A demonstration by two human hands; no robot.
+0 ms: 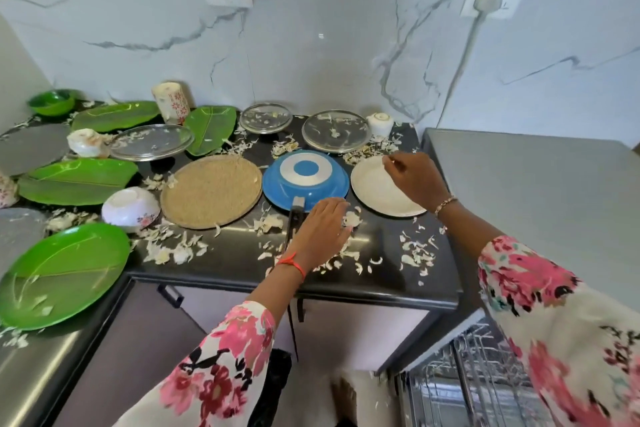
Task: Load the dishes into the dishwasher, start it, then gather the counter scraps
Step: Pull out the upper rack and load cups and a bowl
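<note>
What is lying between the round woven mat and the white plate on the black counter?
The head view shows an upside-down blue pan between the woven mat and the white plate.

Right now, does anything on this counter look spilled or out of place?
Yes. White scraps are strewn all over the black counter and onto the round green plate. The blue pan and the floral bowl lie upside down.
</note>
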